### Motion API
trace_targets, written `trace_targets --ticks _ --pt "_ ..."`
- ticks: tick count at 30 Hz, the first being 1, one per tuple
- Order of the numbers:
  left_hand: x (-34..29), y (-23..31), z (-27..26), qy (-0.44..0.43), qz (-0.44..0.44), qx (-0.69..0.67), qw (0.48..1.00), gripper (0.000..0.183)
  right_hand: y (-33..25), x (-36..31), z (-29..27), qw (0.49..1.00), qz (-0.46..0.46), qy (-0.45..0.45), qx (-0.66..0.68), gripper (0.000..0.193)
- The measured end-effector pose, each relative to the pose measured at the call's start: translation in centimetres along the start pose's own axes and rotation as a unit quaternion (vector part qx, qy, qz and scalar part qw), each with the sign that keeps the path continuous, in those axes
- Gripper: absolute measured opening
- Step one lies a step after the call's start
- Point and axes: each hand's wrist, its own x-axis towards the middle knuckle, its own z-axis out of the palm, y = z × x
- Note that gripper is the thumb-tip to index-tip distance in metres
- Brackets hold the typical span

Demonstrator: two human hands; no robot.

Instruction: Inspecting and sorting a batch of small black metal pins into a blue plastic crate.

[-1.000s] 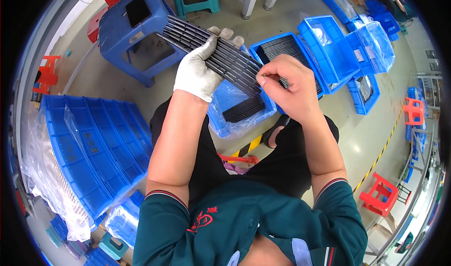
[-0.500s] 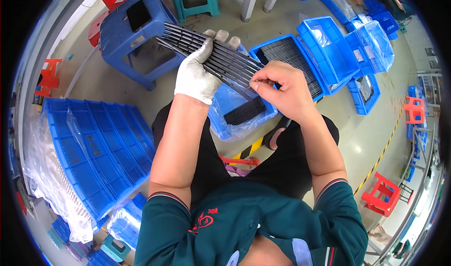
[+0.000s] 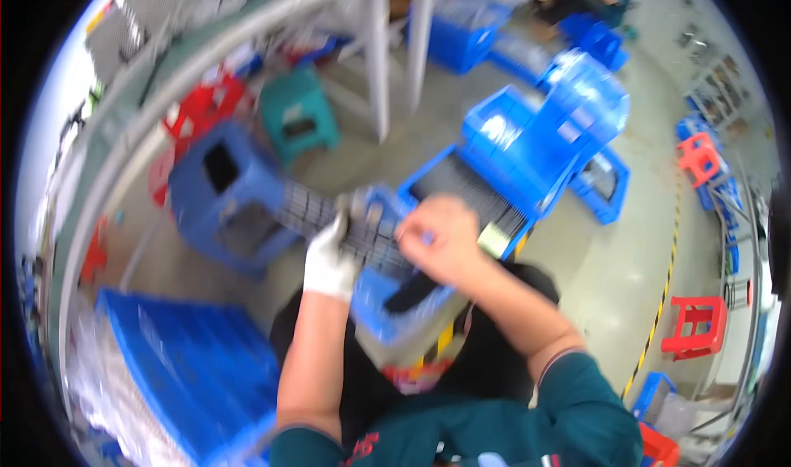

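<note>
Dark rods (image 3: 372, 241) lie gripped by the fingers of your gloved left hand (image 3: 329, 261) above the blue box (image 3: 371, 317), so hold them level and touch their ends gently with your bare right hand (image 3: 443, 238), whose fingers curl, though blur hides whether they pinch one.

The person's head has swung up, blurring everything, and more of the room's far side shows. The gloved left hand (image 3: 331, 257), the black rods (image 3: 372, 243) and the bare right hand (image 3: 445, 236) now sit lower in view. A pale yellow patch (image 3: 493, 240) has appeared beside the right wrist, and a blue crate (image 3: 653, 391) at lower right.
</note>
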Motion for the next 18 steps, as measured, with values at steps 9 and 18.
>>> trace_targets --ticks 9,18 --pt "-0.6 -2.7 0.6 0.07 -0.067 0.035 0.995 0.02 0.6 -1.1 -2.4 0.824 0.296 0.023 0.482 0.011" --pt "2.5 -1.3 -5.3 0.23 -0.186 0.154 0.943 0.036 1.5 -1.7 -6.9 0.801 0.27 -0.003 0.534 0.006"
